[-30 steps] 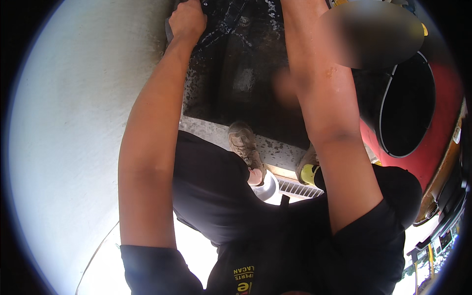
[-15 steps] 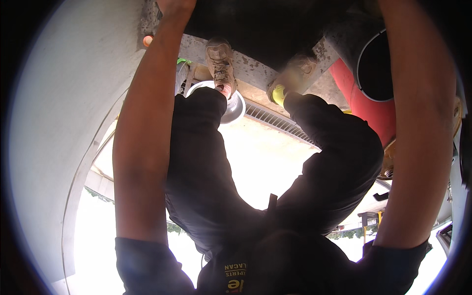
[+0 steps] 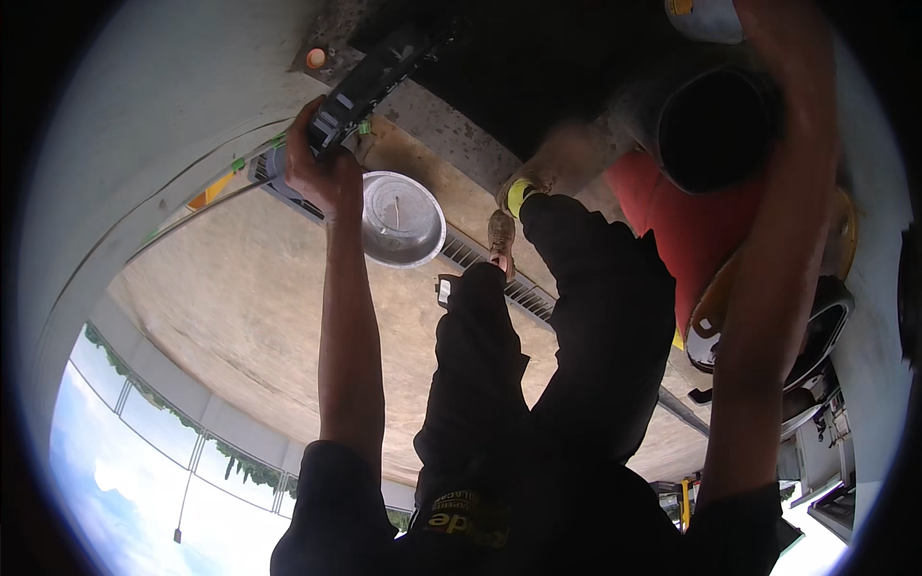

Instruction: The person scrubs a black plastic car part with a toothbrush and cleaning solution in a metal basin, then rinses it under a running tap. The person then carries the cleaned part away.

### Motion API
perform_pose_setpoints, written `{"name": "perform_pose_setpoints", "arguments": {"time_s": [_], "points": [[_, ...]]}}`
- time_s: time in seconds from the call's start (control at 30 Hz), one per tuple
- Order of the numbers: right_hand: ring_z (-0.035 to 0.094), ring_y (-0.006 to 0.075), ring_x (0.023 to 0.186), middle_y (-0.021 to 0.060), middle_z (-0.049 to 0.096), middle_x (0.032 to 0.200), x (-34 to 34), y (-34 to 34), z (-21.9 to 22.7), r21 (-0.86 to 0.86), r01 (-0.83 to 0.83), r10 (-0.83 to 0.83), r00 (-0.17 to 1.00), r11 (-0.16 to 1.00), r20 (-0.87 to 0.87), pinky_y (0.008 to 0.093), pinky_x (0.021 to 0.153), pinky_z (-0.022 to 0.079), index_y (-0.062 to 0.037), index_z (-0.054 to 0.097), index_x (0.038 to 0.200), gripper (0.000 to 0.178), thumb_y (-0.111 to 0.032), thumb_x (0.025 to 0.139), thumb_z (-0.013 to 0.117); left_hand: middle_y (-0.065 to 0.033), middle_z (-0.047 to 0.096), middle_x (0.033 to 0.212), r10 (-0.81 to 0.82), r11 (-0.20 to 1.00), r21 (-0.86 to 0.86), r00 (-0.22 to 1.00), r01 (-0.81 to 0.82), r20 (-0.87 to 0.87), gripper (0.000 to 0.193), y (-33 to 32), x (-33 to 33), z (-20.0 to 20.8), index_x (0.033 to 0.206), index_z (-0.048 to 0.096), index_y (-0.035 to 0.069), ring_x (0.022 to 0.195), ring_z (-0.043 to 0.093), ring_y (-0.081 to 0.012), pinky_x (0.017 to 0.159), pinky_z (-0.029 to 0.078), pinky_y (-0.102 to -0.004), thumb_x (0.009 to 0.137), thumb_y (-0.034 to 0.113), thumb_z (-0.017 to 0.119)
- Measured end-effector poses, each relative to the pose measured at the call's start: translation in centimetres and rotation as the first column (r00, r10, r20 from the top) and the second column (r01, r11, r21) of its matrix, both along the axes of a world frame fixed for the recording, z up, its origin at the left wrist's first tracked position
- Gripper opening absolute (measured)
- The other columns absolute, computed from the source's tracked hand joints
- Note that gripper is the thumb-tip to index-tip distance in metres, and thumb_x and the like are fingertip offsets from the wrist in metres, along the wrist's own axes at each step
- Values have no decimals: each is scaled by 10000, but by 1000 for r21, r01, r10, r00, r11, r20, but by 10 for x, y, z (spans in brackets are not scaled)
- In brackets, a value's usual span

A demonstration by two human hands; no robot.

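Note:
My left hand (image 3: 322, 178) is closed around the near end of a long dark part (image 3: 370, 82) with ridged, slotted sides. That part slants up and to the right beside the pale curved wall, and its far end fades into shadow. At the upper right, my right hand (image 3: 780, 34) is raised at the picture's edge, its fingers hidden or cut off. Next to it is a pale grey rounded object (image 3: 706, 21) with a small yellow patch. Whether my right hand grips this object cannot be made out.
A round metal basin (image 3: 403, 219) stands on the concrete floor near a drain grate (image 3: 526, 296). To the right are a red drum (image 3: 663, 230) and a black round-mouthed container (image 3: 715, 130). A pale curved wall (image 3: 125, 182) rises on the left, with a small orange cup-like thing (image 3: 316, 59) nearby.
My left hand has come down into view with the long dark part in it. My left foot has stepped back from the metal basin to the grate. The pale grey object now shows beside my right hand.

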State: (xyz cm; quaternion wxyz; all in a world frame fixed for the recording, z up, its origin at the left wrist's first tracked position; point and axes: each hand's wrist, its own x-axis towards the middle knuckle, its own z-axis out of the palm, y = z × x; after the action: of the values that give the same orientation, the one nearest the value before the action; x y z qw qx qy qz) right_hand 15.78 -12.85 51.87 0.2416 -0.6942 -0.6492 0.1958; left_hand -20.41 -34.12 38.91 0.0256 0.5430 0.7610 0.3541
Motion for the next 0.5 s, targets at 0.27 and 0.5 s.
{"name": "perform_pose_setpoints", "arguments": {"time_s": [0.27,0.5], "points": [[711,190,1088,117,740,1177,47,-259,51,242,53,-51,999,969,-14,343,952,564,-57,691,1312,320,-246,1083,571,-289,713,1098,690,701,66,699,-710,188,294,-243,-93,-112,1209,651,-57,1022,693,-452,857,506,-509,950,82,637],[736,384,878,208,747,960,101,-510,-6,-182,-138,189,933,974,305,466,777,562,-64,751,1132,240,-194,986,612,-257,695,1034,946,294,-484,322,-824,27,319,-562,-72,-68,1113,572,-7,1036,676,-455,916,526,-534,804,-19,646]]}}
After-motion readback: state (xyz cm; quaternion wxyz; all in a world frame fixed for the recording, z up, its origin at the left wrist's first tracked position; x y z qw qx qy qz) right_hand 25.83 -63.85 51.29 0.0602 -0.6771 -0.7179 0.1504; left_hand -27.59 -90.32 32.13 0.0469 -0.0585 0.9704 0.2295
